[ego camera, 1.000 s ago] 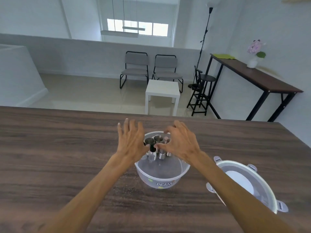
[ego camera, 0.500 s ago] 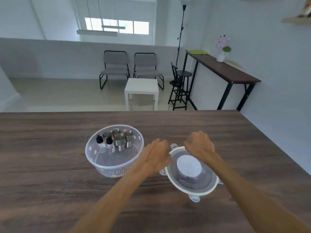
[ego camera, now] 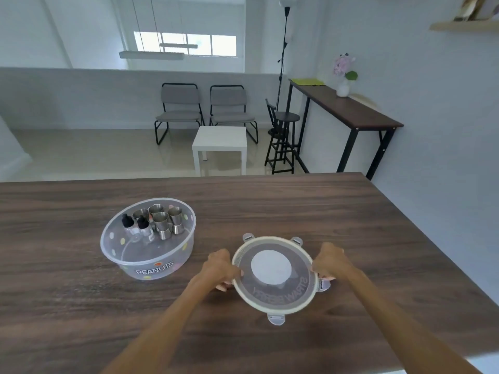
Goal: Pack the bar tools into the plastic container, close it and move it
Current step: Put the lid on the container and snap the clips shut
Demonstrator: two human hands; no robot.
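A round clear plastic container (ego camera: 116, 255) marked PEANUTS stands uncovered on the wooden table, left of centre. Inside it, at the far side, stand several steel jiggers (ego camera: 164, 220) and two small bottles with black caps (ego camera: 135, 228). To its right lies the round clear lid (ego camera: 274, 273) with clip tabs and a white disc in its middle. My left hand (ego camera: 220, 267) grips the lid's left rim and my right hand (ego camera: 329, 261) grips its right rim. The lid's near edge looks slightly raised off the table.
The wooden table (ego camera: 351, 225) ends at its right edge close to the lid and at a far edge beyond the container. Past it are a white side table (ego camera: 220, 141), two grey chairs, a black stool and a tall dark console table (ego camera: 348, 112).
Both hands left the jiggers in the container and moved right to the lid. They now hold its two sides; the view has swung right.
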